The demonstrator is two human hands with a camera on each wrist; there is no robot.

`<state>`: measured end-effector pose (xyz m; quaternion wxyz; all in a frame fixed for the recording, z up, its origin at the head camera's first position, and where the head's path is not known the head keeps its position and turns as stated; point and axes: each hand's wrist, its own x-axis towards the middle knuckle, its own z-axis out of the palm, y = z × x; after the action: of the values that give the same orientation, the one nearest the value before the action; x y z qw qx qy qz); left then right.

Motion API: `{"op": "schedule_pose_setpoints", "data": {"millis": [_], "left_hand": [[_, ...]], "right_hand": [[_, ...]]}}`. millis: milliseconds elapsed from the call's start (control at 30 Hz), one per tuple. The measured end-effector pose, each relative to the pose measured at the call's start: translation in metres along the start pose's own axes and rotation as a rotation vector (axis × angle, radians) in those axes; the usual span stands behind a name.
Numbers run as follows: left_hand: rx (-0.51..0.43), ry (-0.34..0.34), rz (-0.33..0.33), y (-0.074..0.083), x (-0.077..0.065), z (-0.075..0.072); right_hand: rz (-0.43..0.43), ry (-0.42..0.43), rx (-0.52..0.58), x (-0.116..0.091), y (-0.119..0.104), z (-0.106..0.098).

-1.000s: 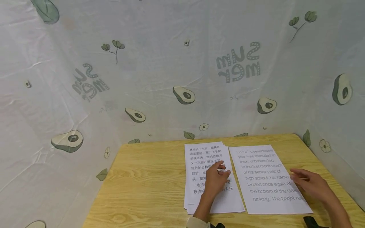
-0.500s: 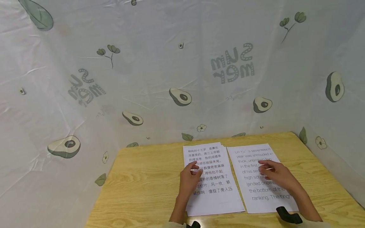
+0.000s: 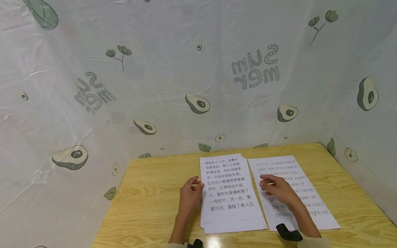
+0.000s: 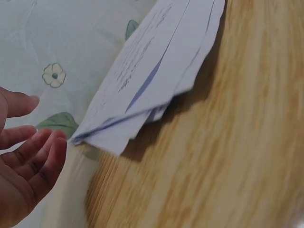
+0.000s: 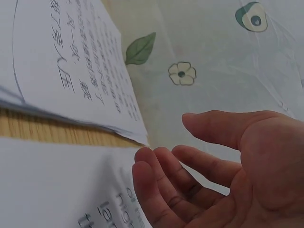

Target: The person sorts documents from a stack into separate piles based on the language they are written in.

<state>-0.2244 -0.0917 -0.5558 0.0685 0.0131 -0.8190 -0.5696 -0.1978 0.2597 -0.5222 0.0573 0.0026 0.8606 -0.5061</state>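
Observation:
A stack of printed paper sheets [image 3: 229, 193] lies on the wooden table, Chinese text on its top sheet and its edges slightly uneven. My left hand [image 3: 190, 193] is at the stack's left edge, fingers loosely bent and holding nothing. To the right of the stack lies a sheet with English text [image 3: 322, 215]. Over that sheet is my right hand [image 3: 277, 189], near the gap between the papers, also with nothing in its relaxed fingers. In the left wrist view the stack's layered corner [image 4: 114, 137] shows beside the left fingers [image 4: 50, 161].
The yellow wood-grain table [image 3: 149, 196] extends to the left of the papers. A pale curtain [image 3: 167, 75] printed with avocados and leaves hangs behind and at both sides. Dark camera mounts [image 3: 288, 232] sit at the wrists.
My left hand has moved left, off the Chinese-text stack to its left edge. My right hand has moved left from the English sheet's right edge across it toward the stack.

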Motion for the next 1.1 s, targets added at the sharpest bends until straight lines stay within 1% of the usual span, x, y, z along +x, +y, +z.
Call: {"op": "schedule_pose_setpoints", "data": {"millis": [133,233,367,433,500,633,767,867,1000,1100], "left_hand": [[-0.019,-0.011,-0.001,-0.008,0.004,-0.006],[-0.022,-0.032,-0.011,-0.011,0.006,-0.009],[-0.012,-0.057,-0.007,-0.013,0.008,-0.009],[0.020,-0.061,0.004,-0.014,0.008,-0.009],[0.072,-0.065,0.016,-0.016,0.008,-0.009],[0.179,-0.081,0.021,-0.018,0.006,-0.007],[0.249,-0.098,0.016,-0.017,0.004,-0.006],[0.304,-0.107,0.028,-0.016,0.003,-0.005],[0.335,-0.114,0.037,-0.012,0.002,-0.003],[0.337,-0.114,0.041,-0.011,0.001,-0.002]], "right_hand": [[0.030,0.013,-0.005,0.002,-0.002,0.011],[0.036,0.022,-0.031,0.002,-0.004,0.017],[0.010,0.029,-0.069,0.004,-0.004,0.024],[0.001,0.032,-0.095,0.004,-0.004,0.028],[-0.005,0.034,-0.118,0.005,-0.004,0.031],[-0.006,0.055,-0.168,0.005,-0.004,0.036],[-0.022,0.075,-0.208,0.006,-0.002,0.040],[-0.045,0.085,-0.238,0.005,-0.002,0.042],[-0.072,0.100,-0.265,0.004,-0.003,0.043],[-0.071,0.097,-0.267,0.004,-0.004,0.044]]}}
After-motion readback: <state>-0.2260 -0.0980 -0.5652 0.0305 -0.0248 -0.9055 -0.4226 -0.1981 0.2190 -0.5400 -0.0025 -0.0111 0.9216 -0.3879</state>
